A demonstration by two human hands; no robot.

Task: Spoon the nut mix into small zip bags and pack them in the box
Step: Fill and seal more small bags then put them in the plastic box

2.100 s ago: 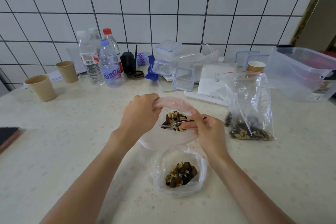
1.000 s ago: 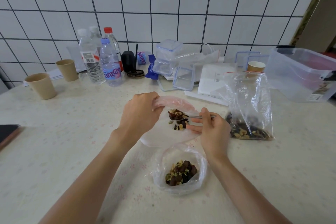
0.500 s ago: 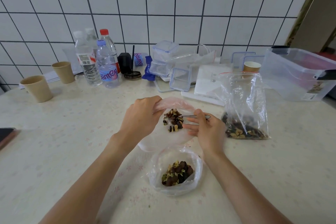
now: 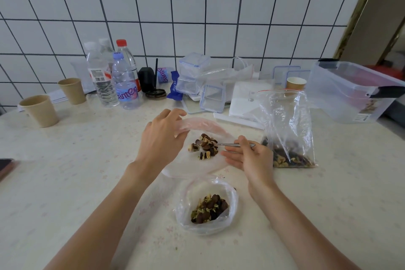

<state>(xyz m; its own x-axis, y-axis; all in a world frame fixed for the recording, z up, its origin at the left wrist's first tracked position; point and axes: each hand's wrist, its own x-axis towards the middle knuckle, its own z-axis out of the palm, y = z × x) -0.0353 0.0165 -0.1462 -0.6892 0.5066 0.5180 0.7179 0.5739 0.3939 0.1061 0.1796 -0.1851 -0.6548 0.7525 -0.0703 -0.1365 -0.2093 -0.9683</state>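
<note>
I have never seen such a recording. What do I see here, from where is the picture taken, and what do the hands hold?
There is no machine. A camera worn on the person's head looks down at a table. The left hand holds open a small zip bag. The right hand holds a metal spoon that tips nut mix into it. Nearer the person lies another small bag, already with nuts inside. To the right stands the big supply bag, and behind it a clear plastic box. Bottles and paper cups stand at the back left.
</note>
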